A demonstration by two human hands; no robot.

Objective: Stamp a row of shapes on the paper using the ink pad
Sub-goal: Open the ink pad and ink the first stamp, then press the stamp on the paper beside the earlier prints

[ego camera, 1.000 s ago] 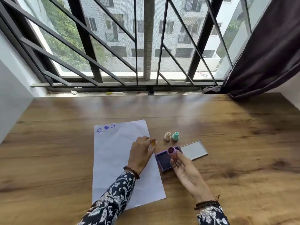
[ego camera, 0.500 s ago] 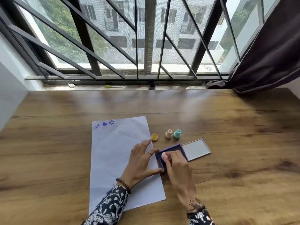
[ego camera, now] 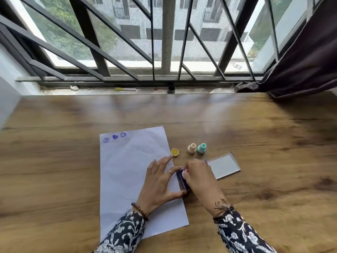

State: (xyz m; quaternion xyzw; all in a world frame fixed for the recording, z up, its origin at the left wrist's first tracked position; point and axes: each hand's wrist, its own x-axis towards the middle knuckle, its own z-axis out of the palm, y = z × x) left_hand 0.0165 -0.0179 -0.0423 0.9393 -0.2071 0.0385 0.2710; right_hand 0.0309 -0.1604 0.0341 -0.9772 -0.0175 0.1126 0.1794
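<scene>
Head view: stamp pressed into the ink pad

Head camera looks down on a wooden bench [ego camera: 255, 198]. The right hand [ego camera: 198, 178] is closed around a small pink stamp [ego camera: 184, 174], holding it down on the purple ink pad [ego camera: 182, 181] just beside the white paper sheet [ego camera: 125, 170]. The left hand [ego camera: 160, 183] lies flat with fingers spread on the sheet, gripping nothing. Three purple prints [ego camera: 114, 137] line the sheet's far edge.

Paper [ego camera: 127, 170]: white, three purple prints. Ink pad [ego camera: 182, 179]: purple. Stamps: yellow stamp [ego camera: 174, 152], beige stamp [ego camera: 191, 148], teal stamp [ego camera: 201, 148]. Sleeves [ego camera: 124, 232]: dark, white floral pattern. Bench [ego camera: 54, 179]: brown woodgrain.
</scene>
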